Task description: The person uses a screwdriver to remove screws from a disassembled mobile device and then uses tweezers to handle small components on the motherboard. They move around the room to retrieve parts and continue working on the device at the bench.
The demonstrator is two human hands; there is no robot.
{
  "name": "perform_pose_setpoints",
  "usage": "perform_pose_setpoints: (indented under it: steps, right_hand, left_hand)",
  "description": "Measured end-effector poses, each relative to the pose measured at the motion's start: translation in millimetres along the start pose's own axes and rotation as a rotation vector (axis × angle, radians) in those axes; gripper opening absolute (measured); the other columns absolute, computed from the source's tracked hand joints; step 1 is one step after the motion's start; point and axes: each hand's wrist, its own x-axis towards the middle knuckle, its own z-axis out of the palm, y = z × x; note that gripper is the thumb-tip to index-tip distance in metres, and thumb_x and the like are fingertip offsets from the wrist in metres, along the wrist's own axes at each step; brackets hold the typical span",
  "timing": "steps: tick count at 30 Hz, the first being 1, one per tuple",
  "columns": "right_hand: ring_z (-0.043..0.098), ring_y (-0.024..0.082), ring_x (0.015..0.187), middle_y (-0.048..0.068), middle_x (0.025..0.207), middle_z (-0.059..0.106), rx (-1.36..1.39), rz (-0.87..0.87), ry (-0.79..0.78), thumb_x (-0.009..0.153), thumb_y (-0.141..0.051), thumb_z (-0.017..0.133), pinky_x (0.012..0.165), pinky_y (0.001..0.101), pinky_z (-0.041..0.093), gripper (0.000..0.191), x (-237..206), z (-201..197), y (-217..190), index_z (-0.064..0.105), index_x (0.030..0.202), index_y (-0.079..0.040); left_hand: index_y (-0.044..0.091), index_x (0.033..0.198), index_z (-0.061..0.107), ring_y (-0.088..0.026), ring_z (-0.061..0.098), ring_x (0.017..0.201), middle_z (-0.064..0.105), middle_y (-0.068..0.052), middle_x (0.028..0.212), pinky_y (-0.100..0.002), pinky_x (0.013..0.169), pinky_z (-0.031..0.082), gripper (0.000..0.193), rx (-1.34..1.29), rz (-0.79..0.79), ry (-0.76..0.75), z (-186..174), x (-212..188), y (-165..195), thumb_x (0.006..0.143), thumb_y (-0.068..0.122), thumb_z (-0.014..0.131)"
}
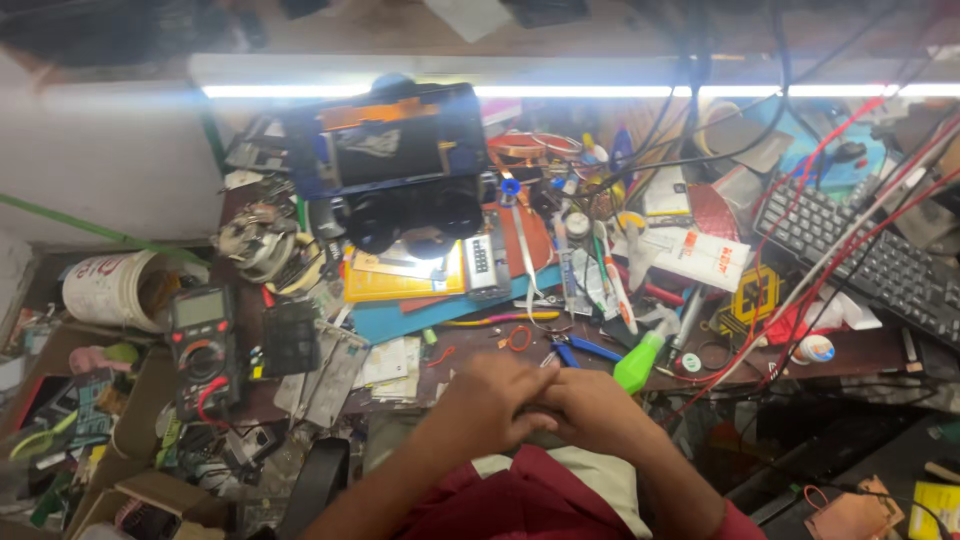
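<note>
Left hand and right hand clasped together at the near edge of the surface, fingers curled into one another, just above a lap in dark red cloth. Whether anything small sits inside the clasp — cannot tell; nothing showing between the fingers.

Nearest to the hands: blue-handled pliers lying just beyond the knuckles, a small orange ring of wire beside them, and a bright green bottle tilted on its side just right of the pliers, close to the right hand but apart from it.

Farther back, in the middle of the surface: a dark device with two round black lenses, propped up over a yellow pad and a blue mat. To the left, a black multimeter with red leads and a dark square component next to it; beyond these a white plastic tub on its side. To the right, a black keyboard set at an angle, with red wires running across it down toward the surface edge — a yellow-and-black tag lying just left of the wires. Bright strip light along the back, above the clutter.
</note>
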Motion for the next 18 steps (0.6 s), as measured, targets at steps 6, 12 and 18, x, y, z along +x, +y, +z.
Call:
perform_pose_setpoints:
  steps: [6,12,18]
  right_hand:
    - [0.068,0.03,0.085,0.01,0.089,0.07,0.157,0.09,-0.031,0.085,-0.018,0.076,0.074,0.0392,0.054,0.021,-7,5,-37,0.078,0.105,-0.014]
    - [0.068,0.031,0.097,0.011,0.108,0.07,0.016,0.097,0.637,0.08,-0.01,0.081,0.083,0.0403,0.054,0.034,-15,24,-81,0.072,0.112,-0.008]
    - [0.067,0.027,0.1,0.001,0.111,0.069,-0.214,0.282,1.003,0.086,0.003,0.074,0.09,0.039,0.054,0.031,-13,61,-140,0.073,0.111,-0.015]
  left_hand:
    - [0.013,0.131,0.068,-0.039,0.068,0.1,0.073,-0.018,0.11,-0.046,0.082,0.054,0.045,-0.29,-0.211,-0.125,1,-63,-11,0.092,0.035,0.072]
    - [0.014,0.106,0.078,-0.034,0.072,0.09,0.076,-0.013,0.097,-0.044,0.08,0.055,0.027,-0.205,-0.294,-0.176,-41,-51,-36,0.09,0.035,0.074]
    - [0.008,0.099,0.069,-0.034,0.071,0.085,0.071,-0.014,0.09,-0.044,0.072,0.054,0.021,-0.3,-0.275,-0.118,-46,-32,-27,0.092,0.028,0.066]
